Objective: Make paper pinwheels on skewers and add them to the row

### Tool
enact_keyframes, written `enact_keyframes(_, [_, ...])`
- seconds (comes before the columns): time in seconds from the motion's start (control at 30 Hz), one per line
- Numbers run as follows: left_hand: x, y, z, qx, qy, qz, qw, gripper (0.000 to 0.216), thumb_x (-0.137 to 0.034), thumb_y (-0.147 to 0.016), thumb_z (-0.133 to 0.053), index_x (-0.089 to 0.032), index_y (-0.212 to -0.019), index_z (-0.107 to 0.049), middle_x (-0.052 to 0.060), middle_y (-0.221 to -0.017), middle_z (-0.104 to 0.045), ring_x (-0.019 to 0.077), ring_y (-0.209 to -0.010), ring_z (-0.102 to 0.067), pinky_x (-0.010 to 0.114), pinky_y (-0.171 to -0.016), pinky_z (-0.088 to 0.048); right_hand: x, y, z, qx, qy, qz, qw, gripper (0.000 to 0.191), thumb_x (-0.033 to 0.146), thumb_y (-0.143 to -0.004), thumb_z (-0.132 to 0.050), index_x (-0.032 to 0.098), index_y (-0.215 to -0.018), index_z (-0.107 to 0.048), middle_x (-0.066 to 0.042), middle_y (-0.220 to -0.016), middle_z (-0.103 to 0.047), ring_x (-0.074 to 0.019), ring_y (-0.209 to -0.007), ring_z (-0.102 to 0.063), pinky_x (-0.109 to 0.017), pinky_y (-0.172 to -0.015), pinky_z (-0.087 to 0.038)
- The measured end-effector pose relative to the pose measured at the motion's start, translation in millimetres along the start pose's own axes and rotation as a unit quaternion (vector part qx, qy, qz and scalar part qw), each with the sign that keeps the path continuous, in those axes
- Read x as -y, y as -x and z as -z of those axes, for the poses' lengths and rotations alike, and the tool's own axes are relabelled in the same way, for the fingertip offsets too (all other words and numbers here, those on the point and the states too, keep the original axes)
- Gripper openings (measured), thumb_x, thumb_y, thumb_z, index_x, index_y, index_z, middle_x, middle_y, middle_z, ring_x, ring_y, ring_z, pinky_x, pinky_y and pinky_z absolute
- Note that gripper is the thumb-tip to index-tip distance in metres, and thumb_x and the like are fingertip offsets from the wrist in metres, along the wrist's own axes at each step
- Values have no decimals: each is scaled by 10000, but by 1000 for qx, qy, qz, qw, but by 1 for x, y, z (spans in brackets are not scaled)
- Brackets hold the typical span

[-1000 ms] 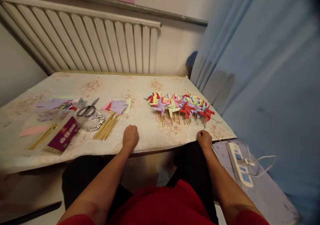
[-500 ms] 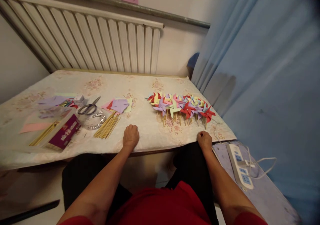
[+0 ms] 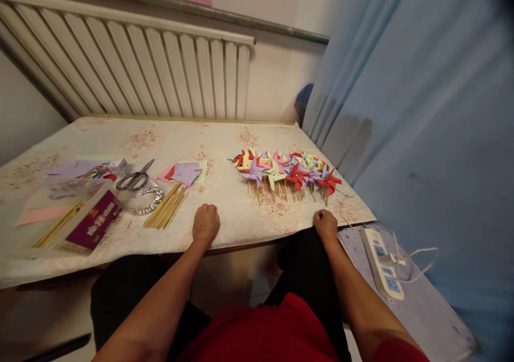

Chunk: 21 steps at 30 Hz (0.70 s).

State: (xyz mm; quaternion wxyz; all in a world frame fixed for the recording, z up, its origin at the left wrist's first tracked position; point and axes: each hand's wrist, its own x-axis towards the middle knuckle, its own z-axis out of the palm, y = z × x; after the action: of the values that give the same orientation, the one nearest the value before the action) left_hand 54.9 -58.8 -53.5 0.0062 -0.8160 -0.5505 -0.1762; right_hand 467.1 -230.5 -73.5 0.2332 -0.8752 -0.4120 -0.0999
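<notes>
My left hand [image 3: 206, 224] rests as a loose fist on the table's front edge [image 3: 241, 233], fingers curled under, nothing visible in it. My right hand [image 3: 325, 225] is curled over the same edge near the right corner, gripping the cloth-covered rim. Beyond them lies a row of finished paper pinwheels [image 3: 285, 172] on wooden sticks. A bundle of bare sticks [image 3: 166, 208] and cut paper squares [image 3: 186, 172] lie just left of my left hand.
Scissors [image 3: 134, 179], a clear round tub [image 3: 144, 198], a purple box [image 3: 93, 221] and loose coloured paper [image 3: 40, 213] sit at the left. A radiator [image 3: 128, 67] stands behind; a blue curtain [image 3: 421, 110] hangs at right. A power strip [image 3: 381, 263] lies beside my right forearm.
Only the camera shifts slightly; both hands stay at the table edge and nothing on the table has moved.
</notes>
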Motion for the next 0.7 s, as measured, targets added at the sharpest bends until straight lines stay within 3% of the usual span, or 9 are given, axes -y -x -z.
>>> enact_keyframes(0.7, [1, -1, -1, -1, -16, -1, 1000, 229, -207, -933, -411, -160, -966, -633, 119, -946, -591, 258, -968, -535, 373, -846, -409, -1, -2, 0, -1, -8, 5, 1000, 255, 185, -860, -438, 126, -793, -677, -94, -759, -641, -182, -711, -520, -281, -705, -337])
